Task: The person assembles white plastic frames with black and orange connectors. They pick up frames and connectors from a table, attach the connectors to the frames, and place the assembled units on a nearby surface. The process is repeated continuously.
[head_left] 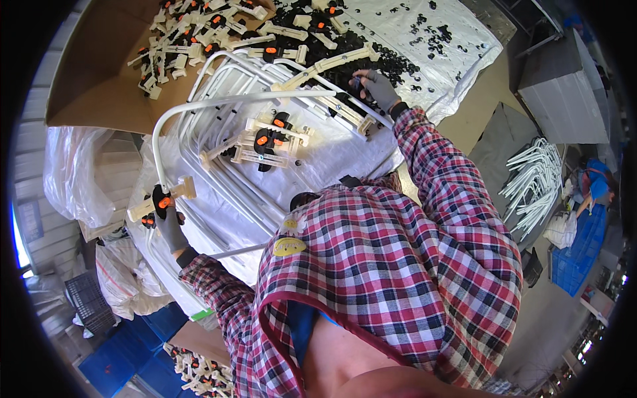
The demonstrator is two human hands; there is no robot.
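My left hand (174,231), in a grey fingerless glove, is closed around a black plastic clamp (160,201) with an orange button. The clamp and a cream bracket (182,188) sit at the end of a bent white metal tube (219,103), which arches over the table. My right hand (379,91), gloved alike, has its fingers curled together beside the small black clips (400,71) at the far side. Something dark shows at its fingertips, too small to name. Just below that hand, another cream bracket (363,125) lies by a white tube.
Several bent white tubes (206,169) lie stacked on the covered table, with cream-and-black bracket assemblies (269,144) on top. A cardboard box (86,86) of similar parts stands far left. White tubes (534,179) lie on the floor at right, near a blue crate (576,255) and another person (600,186).
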